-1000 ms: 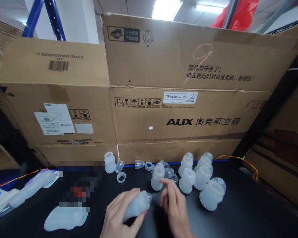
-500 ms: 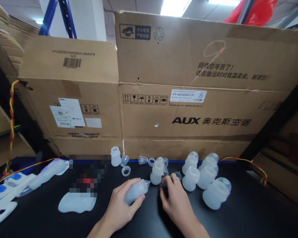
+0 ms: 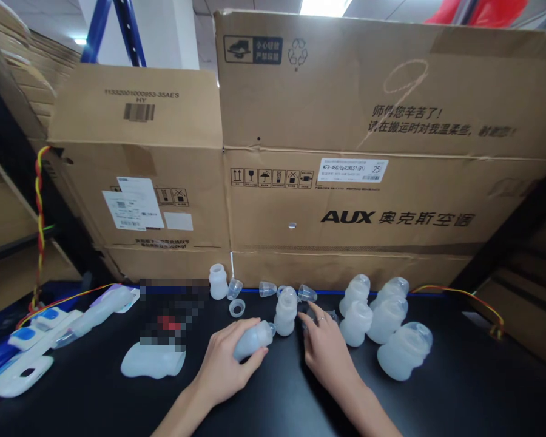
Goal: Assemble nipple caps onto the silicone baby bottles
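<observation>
My left hand [image 3: 230,361] is closed round a small translucent baby bottle [image 3: 251,342], tilted with its nipple end toward the right. Just beyond that end stands another small bottle [image 3: 286,312], upright. My right hand [image 3: 323,340] is to the right of it, low over the table, fingers apart and reaching forward. Clear parts lie partly hidden under and behind these fingers, among them a nipple [image 3: 332,315]. A clear cap [image 3: 307,293] rests on its side just beyond the fingertips.
Several capped bottles [image 3: 403,352] stand at the right. At the back are an open bottle [image 3: 218,282], clear caps [image 3: 267,289] and a ring [image 3: 237,308]. A translucent sleeve-like piece [image 3: 152,360] lies left. Cardboard [image 3: 346,243] walls the back of the black table [image 3: 273,406].
My right hand has moved slightly forward and its fingers have spread. The clear cap near it now lies on its side. My left hand still holds the bottle. The view has shifted slightly.
</observation>
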The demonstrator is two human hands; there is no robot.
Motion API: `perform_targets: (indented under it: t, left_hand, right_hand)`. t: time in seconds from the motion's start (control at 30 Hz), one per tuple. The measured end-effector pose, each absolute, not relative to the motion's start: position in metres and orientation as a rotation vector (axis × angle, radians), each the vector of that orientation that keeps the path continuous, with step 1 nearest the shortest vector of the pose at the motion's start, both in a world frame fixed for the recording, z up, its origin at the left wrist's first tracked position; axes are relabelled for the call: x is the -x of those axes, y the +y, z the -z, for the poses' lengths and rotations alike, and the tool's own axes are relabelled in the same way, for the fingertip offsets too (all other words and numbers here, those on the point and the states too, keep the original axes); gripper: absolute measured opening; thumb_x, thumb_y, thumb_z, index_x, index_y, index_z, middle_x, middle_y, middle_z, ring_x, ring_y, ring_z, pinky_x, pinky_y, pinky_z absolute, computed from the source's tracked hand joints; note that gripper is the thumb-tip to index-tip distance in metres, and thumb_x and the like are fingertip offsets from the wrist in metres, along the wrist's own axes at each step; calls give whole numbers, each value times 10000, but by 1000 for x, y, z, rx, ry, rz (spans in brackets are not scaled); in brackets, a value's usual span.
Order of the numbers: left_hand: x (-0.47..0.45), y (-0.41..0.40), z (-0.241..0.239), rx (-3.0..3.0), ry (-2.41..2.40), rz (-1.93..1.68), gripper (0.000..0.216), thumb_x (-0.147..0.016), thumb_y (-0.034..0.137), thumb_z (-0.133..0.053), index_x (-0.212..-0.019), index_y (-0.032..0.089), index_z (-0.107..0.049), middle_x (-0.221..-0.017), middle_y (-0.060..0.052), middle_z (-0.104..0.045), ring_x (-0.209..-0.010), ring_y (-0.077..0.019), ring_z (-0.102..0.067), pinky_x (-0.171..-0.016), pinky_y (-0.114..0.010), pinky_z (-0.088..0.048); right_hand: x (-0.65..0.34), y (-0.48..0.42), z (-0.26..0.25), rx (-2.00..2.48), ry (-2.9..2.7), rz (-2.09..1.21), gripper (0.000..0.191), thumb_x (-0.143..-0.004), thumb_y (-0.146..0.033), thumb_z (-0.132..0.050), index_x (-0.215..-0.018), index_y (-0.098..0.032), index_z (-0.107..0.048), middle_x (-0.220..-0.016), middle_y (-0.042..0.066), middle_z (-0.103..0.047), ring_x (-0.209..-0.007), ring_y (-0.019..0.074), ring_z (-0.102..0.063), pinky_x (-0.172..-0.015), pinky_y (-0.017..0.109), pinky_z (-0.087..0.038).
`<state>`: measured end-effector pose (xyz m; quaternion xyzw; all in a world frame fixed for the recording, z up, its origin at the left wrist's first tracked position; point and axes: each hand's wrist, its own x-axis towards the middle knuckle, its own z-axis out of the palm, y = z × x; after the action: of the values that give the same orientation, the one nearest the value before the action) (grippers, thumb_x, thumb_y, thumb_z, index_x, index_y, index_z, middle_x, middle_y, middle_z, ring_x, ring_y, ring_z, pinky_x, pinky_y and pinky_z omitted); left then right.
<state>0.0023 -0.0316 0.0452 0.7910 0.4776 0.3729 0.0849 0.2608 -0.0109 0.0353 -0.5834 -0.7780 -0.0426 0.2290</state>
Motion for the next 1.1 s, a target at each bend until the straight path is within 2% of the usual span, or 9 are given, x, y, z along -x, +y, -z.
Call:
perform_targets:
  t: [0.07, 0.17, 0.3, 0.43, 0.6, 0.77, 0.87, 0.97, 1.1]
  left_hand:
    - [-2, -32, -47, -2376, 1422, -1113, 396, -905, 329, -764, -1289, 309, -673, -1249, -13, -814, -1120, -241, -794, -982, -368, -646]
    - [-1, -32, -50, -2396, 1402, -1120, 416, -880, 315, -786, -1284, 314, -682, -1230, -12, -822, -1095, -247, -802, -963, -374, -655]
    - [0, -35, -53, -2400, 1349, -1155, 454, -838, 267, -806, -1273, 316, -687, -1218, -1, -827, -1076, -229, -806, -959, -342, -654]
    - [-3, -45, -55, -2401, 1298, -1209, 498, -790, 252, -831, -1267, 306, -701, -1188, -9, -840, -1042, -236, -819, -926, -336, -668]
    - [-8, -59, -61, -2469, 1230, -1370, 551, -786, 262, -827, -1317, 290, -684, -1204, -35, -841, -1022, -269, -831, -887, -373, -691]
    - [-12, -66, -76, -2573, 1177, -1479, 610, -782, 217, -808, -1372, 263, -661, -1193, -65, -844, -1003, -284, -837, -861, -372, -700]
    - [-13, -71, -85, -2587, 1216, -1291, 594, -790, 259, -834, -1363, 311, -689, -1171, -50, -849, -969, -297, -841, -844, -389, -709]
    - [-11, -73, -87, -2518, 1278, -1075, 536, -780, 333, -874, -1298, 360, -741, -1126, -18, -858, -929, -297, -842, -823, -397, -719]
    - [-9, -70, -71, -2589, 1247, -1253, 560, -789, 295, -844, -1334, 288, -714, -1177, -65, -847, -968, -316, -841, -826, -418, -717]
  right_hand:
    - [-263, -19, -36, 1605, -2161, 84, 397, -904, -51, -570, -1243, -184, -728, -1324, 192, -696, -1123, 369, -707, -976, 498, -583]
    - [-264, -32, -44, 1574, -2031, -174, 196, -1025, -307, -584, -1181, -244, -684, -1089, 110, -782, -952, 315, -761, -833, 421, -612]
    - [-257, -44, -64, 1313, -1545, -607, 322, -1050, -562, -541, -1113, -247, -568, -991, 70, -795, -865, 246, -766, -727, 307, -598]
    - [-243, -56, -66, 1133, -1541, -723, 310, -1039, -522, -589, -1178, -246, -597, -1092, 72, -782, -962, 229, -751, -838, 291, -601]
    - [-234, -67, -45, 1088, -1775, -693, 378, -1073, -433, -546, -1427, -299, -536, -1304, 76, -752, -1066, 238, -757, -935, 330, -610]
    - [-247, -71, -54, 1066, -1932, -545, 374, -1078, -426, -544, -1435, -314, -533, -1321, 80, -743, -1122, 235, -758, -974, 333, -636]
    - [-256, -77, -63, 1087, -2040, -483, 420, -1073, -424, -558, -1481, -328, -527, -1419, 99, -699, -1279, 262, -701, -1071, 371, -606]
    - [-258, -81, -61, 1143, -2120, -502, 458, -1075, -417, -559, -1525, -348, -505, -1453, 98, -683, -1318, 263, -683, -1096, 374, -594]
    - [-252, -78, -53, 1168, -2125, -455, 455, -1070, -401, -566, -1518, -351, -504, -1434, 91, -697, -1288, 263, -698, -1075, 374, -606]
